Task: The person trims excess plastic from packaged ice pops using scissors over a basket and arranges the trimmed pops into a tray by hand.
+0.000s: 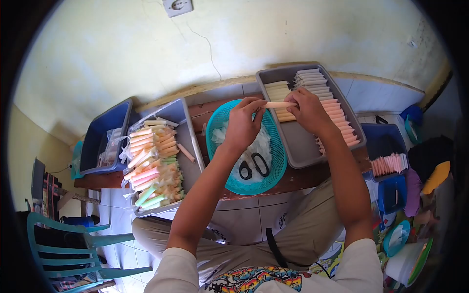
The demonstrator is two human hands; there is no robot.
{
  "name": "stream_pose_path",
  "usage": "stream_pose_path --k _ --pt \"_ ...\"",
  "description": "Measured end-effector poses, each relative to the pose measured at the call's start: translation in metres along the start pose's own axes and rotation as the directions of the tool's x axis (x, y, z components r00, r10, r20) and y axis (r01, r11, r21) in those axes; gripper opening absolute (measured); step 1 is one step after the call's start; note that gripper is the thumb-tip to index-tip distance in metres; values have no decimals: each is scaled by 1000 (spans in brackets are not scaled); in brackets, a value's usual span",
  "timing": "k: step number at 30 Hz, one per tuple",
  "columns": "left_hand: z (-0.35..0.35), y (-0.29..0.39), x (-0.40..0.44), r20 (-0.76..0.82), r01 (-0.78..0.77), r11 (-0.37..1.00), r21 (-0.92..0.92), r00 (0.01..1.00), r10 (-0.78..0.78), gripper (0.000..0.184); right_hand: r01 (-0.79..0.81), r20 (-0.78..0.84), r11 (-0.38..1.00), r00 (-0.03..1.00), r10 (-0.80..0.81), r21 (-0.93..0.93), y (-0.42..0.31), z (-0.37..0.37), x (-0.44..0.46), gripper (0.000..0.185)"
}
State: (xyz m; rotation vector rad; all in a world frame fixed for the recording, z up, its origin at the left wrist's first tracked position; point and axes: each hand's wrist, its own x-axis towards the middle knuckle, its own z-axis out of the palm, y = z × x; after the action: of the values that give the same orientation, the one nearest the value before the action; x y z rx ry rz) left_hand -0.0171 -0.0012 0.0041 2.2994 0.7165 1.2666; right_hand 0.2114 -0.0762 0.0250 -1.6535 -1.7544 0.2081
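Crosswise between left grip (244,121) and right grip (309,111), peach stick (278,104), ends pinched.

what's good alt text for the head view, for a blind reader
A person's left hand and right hand hold a peach stick near a turquoise basket with black scissor handles in it. To the right, a gray tray holds rows of sticks; to the left, a second gray tray holds a jumbled pile.

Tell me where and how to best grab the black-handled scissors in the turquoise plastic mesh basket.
Probably by the black oval handle loops, coming down from above on your side of the turquoise basket: both loops lie uncovered on whitish crumpled plastic, toward you, while the blades can't be made out.
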Motion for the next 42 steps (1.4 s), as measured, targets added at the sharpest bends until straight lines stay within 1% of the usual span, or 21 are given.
stream_pose_path --k 4,6,7,9,10,12,13,15,16,18,19,21,22,24,27,31,33,34,36,39,42 --pt "37 -9 11 52 3 1000 -10 999 -3 24 -50 -11 999 999 51 19 40 -2 6 17" --pt "50 -15 16 70 -44 997 68 997 39 26 -18 -58 1000 998 18 -2 55 3 6 16" --pt "56 -18 19 78 -49 997 58 996 45 26 -29 -64 1000 998 28 -7 61 5 6 16" --pt "64 -23 22 168 45 996 73 984 -57 28 -50 -73 996 996 44 -79 72 12 8 14" --pt "68 -25 23 177 43 997 69 983 -55 28 -59 -76 995 996 53 -78 77 16 9 14" --pt "77 -31 23 152 -154 908 389 983 102 29 -66 -84 990 995 55 -126 90 24 13 14" --pt "83 -36 24 155 -153 909 388 983 100 29 -69 -83 990 995 59 -124 98 30 16 14" --pt "90 -42 27 252 -59 932 358 967 -36 32 -49 -64 967 997 35 -251 108 40 21 17" --pt "91 -43 28 255 -58 932 358 966 -38 32 -52 -62 967 997 38 -248 111 43 23 17" --pt "90 -41 34 402 -84 886 457 907 -122 35 -90 18 962 995 98 -259 112 52 27 19" --pt "89 -37 39 407 -84 886 456 905 -124 35 -94 20 962 994 103 -257 109 54 28 19" --pt "87 -34 49 548 -119 830 544 800 -245 40 -112 29 945 992 127 -308 106 60 29 19" --pt "88 -34 52 551 -116 831 544 796 -250 40 -114 33 945 991 130 -305 106 62 29 19" --pt "94 -34 59 612 -186 782 595 735 -291 38 -112 57 930 988 140 -351 111 66 30 17" --pt "105 -36 70 630 -186 761 621 697 -344 32 -168 25 912 981 191 -373 118 75 28 18" --pt "109 -29 77 646 -220 724 654 659 -384 33 -186 39 923 977 211 -337 119 79 25 24" --pt "111 -30 75 642 -248 686 684 650 -406 27 -186 30 924 978 208 -334 119 80 26 26" --pt "111 -34 73 642 -247 685 685 650 -408 27 -186 32 925 978 208 -333 118 82 27 26" --pt "111 -37 69 625 -251 713 655 710 -325 29 -212 22 911 972 235 -353 116 84 26 25" --pt "110 -36 66 624 -258 721 643 723 -297 32 -194 38 914 974 222 -358 113 84 24 25" --pt "109 -32 69 648 -281 694 662 681 -342 35 -189 17 908 977 211 -373 115 87 24 25"
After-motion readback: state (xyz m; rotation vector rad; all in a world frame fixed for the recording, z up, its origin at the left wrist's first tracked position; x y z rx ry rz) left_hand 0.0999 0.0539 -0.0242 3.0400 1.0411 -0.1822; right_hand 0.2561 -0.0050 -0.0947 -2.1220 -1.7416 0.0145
